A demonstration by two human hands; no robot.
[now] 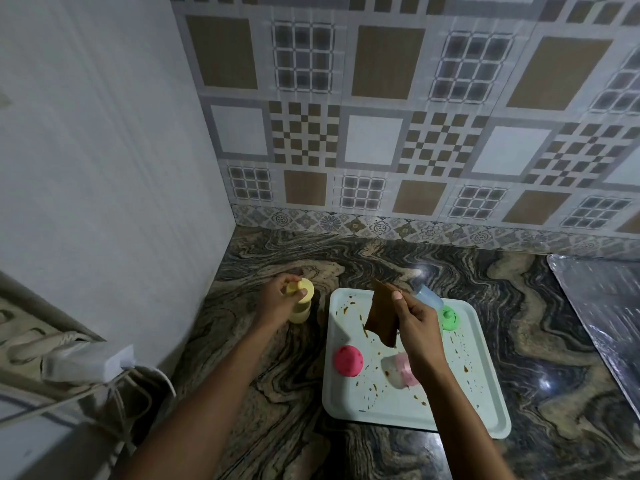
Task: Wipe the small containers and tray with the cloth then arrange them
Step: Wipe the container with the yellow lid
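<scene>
A pale tray [485, 403] spattered with brown stains lies on the marbled counter. On it are a pink lid [348, 360], a clear and pink container [398, 370] on its side, a green lid [450, 318] and a blue container [428, 296] tipped over at the far edge. My right hand [417, 323] pinches a brown cloth [381, 317] that hangs over the tray. My left hand [278, 299] grips the knob of a yellow container [301, 306], which stands on the counter left of the tray.
A white adapter [88, 362] with cables sits on a ledge at the left. A foil-covered sheet [602, 306] lies at the right of the counter. Tiled wall runs behind, with a plain white wall to the left.
</scene>
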